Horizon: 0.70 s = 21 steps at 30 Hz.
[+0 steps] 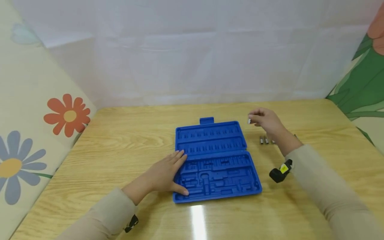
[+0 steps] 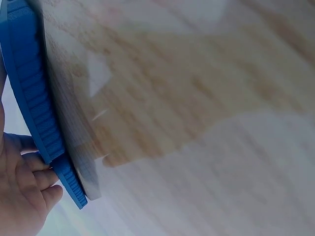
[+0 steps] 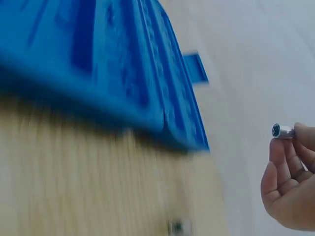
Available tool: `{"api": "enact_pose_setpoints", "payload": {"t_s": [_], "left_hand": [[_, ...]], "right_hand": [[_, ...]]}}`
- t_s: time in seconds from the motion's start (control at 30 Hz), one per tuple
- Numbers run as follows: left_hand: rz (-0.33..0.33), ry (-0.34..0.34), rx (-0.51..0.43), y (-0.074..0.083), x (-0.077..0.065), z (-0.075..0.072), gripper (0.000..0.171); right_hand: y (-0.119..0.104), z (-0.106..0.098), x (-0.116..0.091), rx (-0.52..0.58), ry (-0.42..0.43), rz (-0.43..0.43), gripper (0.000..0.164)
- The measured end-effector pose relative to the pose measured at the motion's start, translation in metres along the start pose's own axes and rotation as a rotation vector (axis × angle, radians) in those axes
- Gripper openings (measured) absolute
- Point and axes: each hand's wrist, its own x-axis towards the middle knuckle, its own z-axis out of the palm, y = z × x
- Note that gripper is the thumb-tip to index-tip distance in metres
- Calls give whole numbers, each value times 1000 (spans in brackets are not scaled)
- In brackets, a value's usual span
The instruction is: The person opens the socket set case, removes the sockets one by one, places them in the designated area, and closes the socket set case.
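Note:
A blue plastic socket case point(image 1: 222, 155) lies unfolded on the table, its moulded slots facing up. Along its left edge rests my left hand point(image 1: 166, 171), fingers spread and thumb on the near tray; the left wrist view shows the fingers point(image 2: 47, 184) against the side of the case point(image 2: 34, 83). Beyond the far right corner, my right hand point(image 1: 265, 121) pinches a small silver socket point(image 3: 282, 131) between thumb and fingertips, above the table. Several more sockets point(image 1: 264, 140) stand on the wood below that hand, some partly hidden by the forearm.
The wooden table point(image 1: 129, 133) carries the case and sockets. A white sheet point(image 1: 156, 66) hangs behind its far edge, with flower-patterned cloth point(image 1: 24, 83) at the sides. In the right wrist view, one blurred socket point(image 3: 178, 227) is near the bottom.

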Motion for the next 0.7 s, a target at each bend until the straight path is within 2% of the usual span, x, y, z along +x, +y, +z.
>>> {"api": "enact_pose_setpoints", "payload": {"t_s": [0.23,0.37,0.7], "left_hand": [[-17,8,-6,-1,-1,-4,109],[-21,1,-7,-1,-1,-4,109],[-21,7,-10,-2,0,1,111]], "right_hand": [[16,-46,-17,-52,95,25,39],[34,-68,-20,-80,153,57,38],[76,-101,-24,-92,227,143,39]]}}
